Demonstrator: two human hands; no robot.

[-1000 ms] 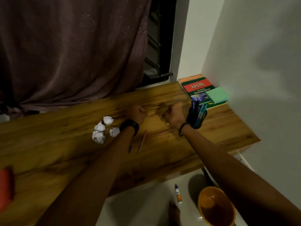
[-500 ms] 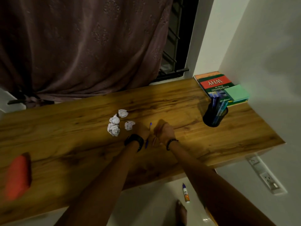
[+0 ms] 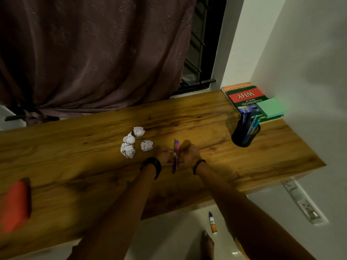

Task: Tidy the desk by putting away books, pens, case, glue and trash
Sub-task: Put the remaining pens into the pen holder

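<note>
The left hand (image 3: 165,154) and right hand (image 3: 190,155) are pinching slim blue and pink pens (image 3: 176,156) between them, left of the black mesh pen holder (image 3: 245,135). Stacked hardcover books (image 3: 246,96) are lying just behind the holder and appear already put away. Crumpled white paper balls (image 3: 131,144) farther left, a blurred red case (image 3: 15,205) far left, and a white glue tube (image 3: 213,223) on the pale floor (image 3: 169,233) below are awaiting clearance.

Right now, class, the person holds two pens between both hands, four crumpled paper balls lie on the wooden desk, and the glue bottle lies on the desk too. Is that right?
One thing is wrong: the head view shows the glue bottle on the white floor, below the wooden desk, not on it. The rest stands.
</note>
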